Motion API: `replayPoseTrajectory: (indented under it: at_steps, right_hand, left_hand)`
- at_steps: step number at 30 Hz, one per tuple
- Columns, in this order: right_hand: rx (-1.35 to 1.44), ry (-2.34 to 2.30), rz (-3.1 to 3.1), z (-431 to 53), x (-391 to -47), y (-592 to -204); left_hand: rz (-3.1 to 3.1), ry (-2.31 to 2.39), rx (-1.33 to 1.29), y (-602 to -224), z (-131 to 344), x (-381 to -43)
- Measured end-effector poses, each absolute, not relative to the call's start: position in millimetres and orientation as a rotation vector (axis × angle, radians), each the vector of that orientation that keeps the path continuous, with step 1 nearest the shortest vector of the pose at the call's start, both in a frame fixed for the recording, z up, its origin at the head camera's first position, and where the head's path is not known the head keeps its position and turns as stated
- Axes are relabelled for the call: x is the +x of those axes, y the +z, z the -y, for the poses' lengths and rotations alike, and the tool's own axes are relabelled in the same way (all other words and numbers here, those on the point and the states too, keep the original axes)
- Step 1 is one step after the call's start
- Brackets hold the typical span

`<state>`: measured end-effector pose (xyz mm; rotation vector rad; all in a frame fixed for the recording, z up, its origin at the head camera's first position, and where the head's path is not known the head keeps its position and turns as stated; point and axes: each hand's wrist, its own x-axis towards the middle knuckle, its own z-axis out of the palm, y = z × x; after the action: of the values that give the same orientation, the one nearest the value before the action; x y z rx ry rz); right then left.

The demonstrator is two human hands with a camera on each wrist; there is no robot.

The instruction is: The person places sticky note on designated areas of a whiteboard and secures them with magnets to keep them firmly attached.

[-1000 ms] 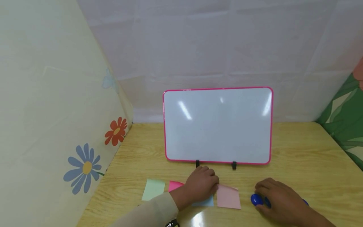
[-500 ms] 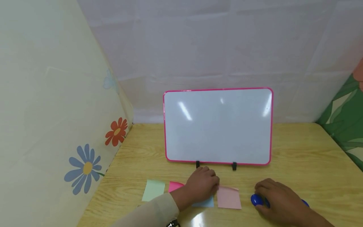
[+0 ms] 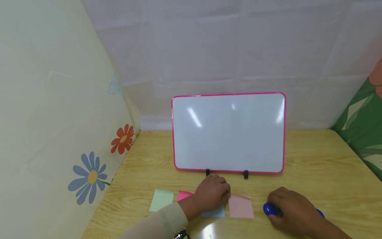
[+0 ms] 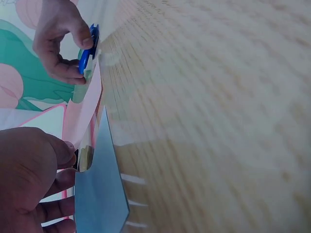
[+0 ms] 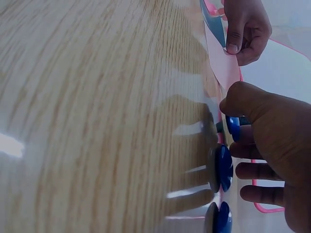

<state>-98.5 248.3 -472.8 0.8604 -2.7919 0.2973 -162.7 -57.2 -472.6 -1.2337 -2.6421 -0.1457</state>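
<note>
My left hand pinches the upper left corner of a pale pink sticky note between thumb and forefinger. Beneath that hand lies a light blue sticky note, partly covered by it. On the right, my right hand is low over the table, thumb and forefinger around a round blue magnet. Two more blue magnets, a nearer one and a farther one, sit in a row beside its other fingers in the right wrist view. From the head view the palm mostly hides this row.
A whiteboard with a pink frame stands upright behind the hands on black feet. Left of the hands lie a pale green sticky note and a bright pink one, partly behind the left forearm. Flowered cloth borders the table's left side.
</note>
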Motion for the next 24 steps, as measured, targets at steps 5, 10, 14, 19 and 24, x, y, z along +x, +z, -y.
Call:
replayPoseTrajectory:
  at_steps: [5, 10, 14, 19, 24]
  right_hand:
    - [0.824, 0.311, 2.808, -248.4, -99.4, -470.2]
    - [0.787, 0.305, 2.835, -248.5, -100.3, -464.6]
    - [0.694, 0.286, 2.91, -247.7, -102.8, -458.4]
    - [0.688, 0.256, 2.82, -250.5, -109.3, -454.5]
    - [0.691, 0.254, 2.706, -255.1, -117.6, -447.3]
  left_hand:
    - [2.631, -0.162, -1.235, -472.1, 57.2, -164.4]
    - [2.615, -0.192, -1.241, -469.9, 58.7, -166.3]
    - [2.603, -0.237, -1.233, -465.9, 59.2, -169.3]
    - [2.583, -0.287, -1.21, -455.9, 59.1, -173.3]
    - [2.572, -0.326, -1.174, -449.2, 59.4, -179.6]
